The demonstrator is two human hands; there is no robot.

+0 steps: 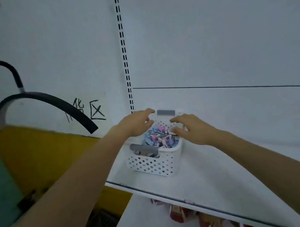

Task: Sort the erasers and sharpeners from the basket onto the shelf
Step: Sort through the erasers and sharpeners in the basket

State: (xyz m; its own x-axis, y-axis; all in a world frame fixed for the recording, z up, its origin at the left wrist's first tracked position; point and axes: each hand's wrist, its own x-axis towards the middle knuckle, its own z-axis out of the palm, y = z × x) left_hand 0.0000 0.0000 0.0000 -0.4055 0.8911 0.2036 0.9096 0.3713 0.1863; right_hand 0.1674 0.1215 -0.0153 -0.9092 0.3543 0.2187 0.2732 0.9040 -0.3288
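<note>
Basket (pixel 150 165) of erasers and sharpeners (pixel 158 137) on shelf (pixel 215 171); left hand (pixel 135 124), right hand (pixel 194 130) above, grip wide, empty.

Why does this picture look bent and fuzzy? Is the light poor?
Head view: the wide-angle lens stretches the arms and bends the slotted upright; head view: light is dim, flat and bluish, no glare, hardly any shadow under the basket; head view: everything is soft, so the erasers and sharpeners smear together, and the left hand and right hand have blurred fingertips.

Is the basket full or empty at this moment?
Full: small pink, blue and dark items are heaped inside the basket, nearly up to its rim.
</note>
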